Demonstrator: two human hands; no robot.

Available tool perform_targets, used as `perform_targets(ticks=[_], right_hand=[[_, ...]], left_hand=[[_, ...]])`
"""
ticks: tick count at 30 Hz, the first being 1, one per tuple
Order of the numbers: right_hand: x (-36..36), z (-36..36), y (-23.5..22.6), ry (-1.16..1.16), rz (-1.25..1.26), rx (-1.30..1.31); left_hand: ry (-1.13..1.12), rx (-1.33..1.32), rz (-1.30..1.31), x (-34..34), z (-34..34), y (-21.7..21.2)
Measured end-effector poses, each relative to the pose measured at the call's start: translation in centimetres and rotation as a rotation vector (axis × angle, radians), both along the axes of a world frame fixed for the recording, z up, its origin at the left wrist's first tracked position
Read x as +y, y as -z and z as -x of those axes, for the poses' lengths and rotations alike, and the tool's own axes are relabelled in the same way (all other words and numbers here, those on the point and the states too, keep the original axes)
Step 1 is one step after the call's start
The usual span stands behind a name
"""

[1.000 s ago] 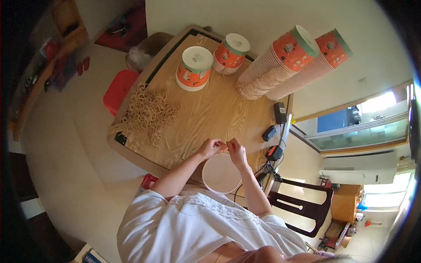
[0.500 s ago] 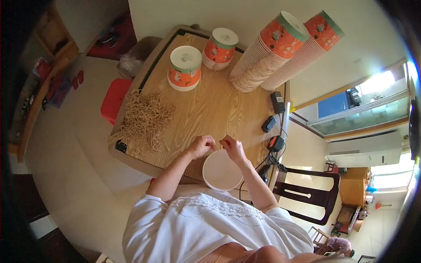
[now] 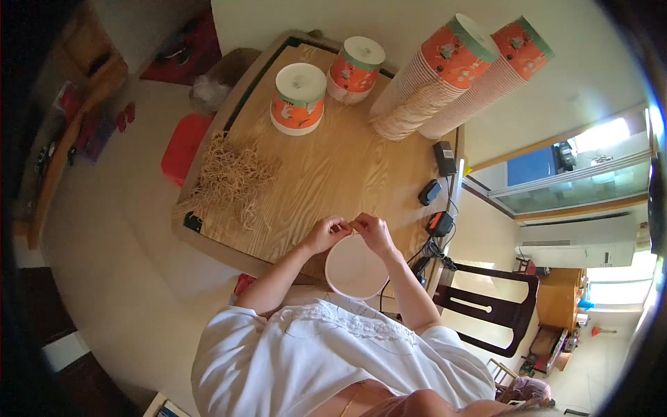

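A white round paper bucket (image 3: 356, 267) sits close against my body at the table's near edge, its open mouth facing up. Both hands meet at its far rim. My left hand (image 3: 326, 235) is closed in a pinch at the rim's far left. My right hand (image 3: 374, 233) pinches just beside it, its wrist along the bucket's right side. A small tan bit of cord shows between the fingertips, mostly hidden by them. To the left lies a loose heap of tan cords (image 3: 233, 182) on the wooden table (image 3: 340, 174).
Upside down beyond the heap stand an orange-and-green paper bucket (image 3: 297, 115) and a short stack (image 3: 356, 73). Two tall leaning bucket stacks (image 3: 420, 90) rise at the far right. Black adapters (image 3: 445, 158) with cables line the right edge, near a dark wooden chair (image 3: 486, 306).
My hands remain together at the bucket's far rim, the fingertips slightly closer. The bucket has shifted a little right and up in the view, which has itself moved slightly.
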State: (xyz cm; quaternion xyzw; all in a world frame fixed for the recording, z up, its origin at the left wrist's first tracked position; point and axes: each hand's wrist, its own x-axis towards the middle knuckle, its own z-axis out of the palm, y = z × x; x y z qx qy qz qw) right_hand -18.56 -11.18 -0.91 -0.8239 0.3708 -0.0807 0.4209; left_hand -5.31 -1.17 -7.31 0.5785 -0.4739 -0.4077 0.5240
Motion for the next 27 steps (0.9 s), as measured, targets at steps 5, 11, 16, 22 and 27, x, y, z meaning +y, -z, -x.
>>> perform_targets(ticks=[5, 11, 16, 22, 27], right_hand=[[1.2, 0.1, 0.2, 0.089, 0.122, -0.034], [2.9, -0.6, 0.6, 0.147, 0.379, -0.111], [4.2, -0.6, -1.0, 0.115, 0.462, -0.130], [4.5, 0.1, -1.6, 0.029, 0.573, -0.079], [2.3, 0.4, -0.9, 0.023, 0.276, -0.126]], left_hand=[[-0.039, 0.636, -0.286, -0.2, 0.7, 1.1], [-0.029, 0.923, -0.485, -0.3, 0.4, 0.4], [-0.081, 1.073, -0.466, 0.0, 0.0, 1.7], [-0.094, 1.085, -0.495, -0.3, -0.3, -0.3], [-0.124, 0.744, -0.465, -0.2, -0.3, -0.4]])
